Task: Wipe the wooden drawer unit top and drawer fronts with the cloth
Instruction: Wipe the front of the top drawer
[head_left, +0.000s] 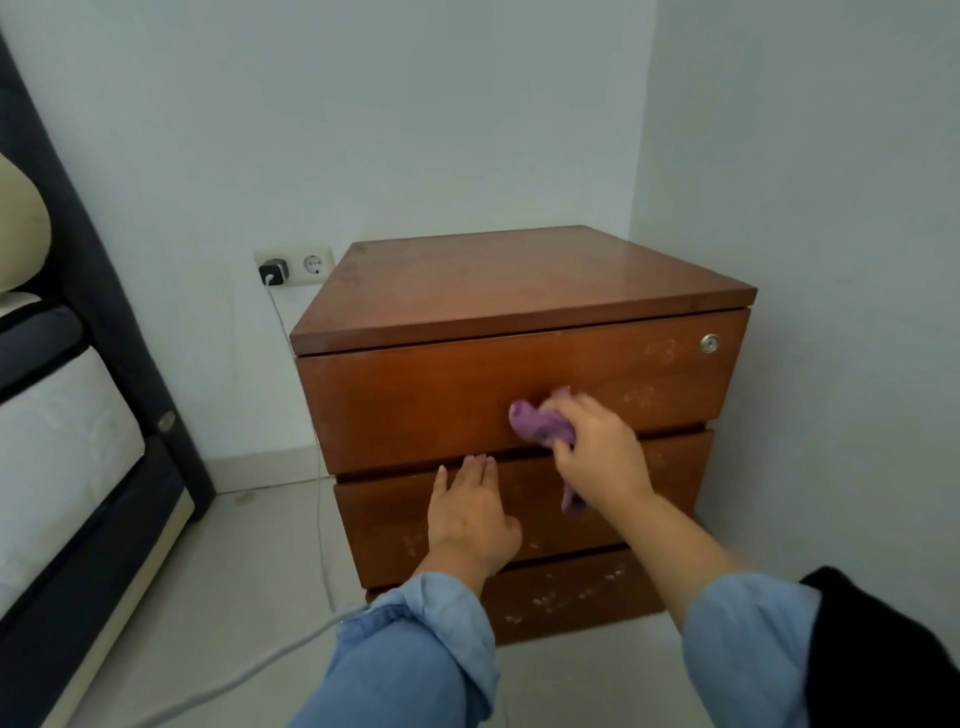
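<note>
The right hand (597, 457) grips a purple cloth (540, 423) against the top drawer (415, 405) of the unit (519, 280) — the left hand (470, 512), fingers straight, apparently rests flat on the middle drawer (384, 519).

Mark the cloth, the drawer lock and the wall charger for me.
cloth (535, 423), head view, on the bunched part left of the right hand.
drawer lock (709, 343), head view, on its round metal face.
wall charger (274, 272), head view, on its black body.
</note>
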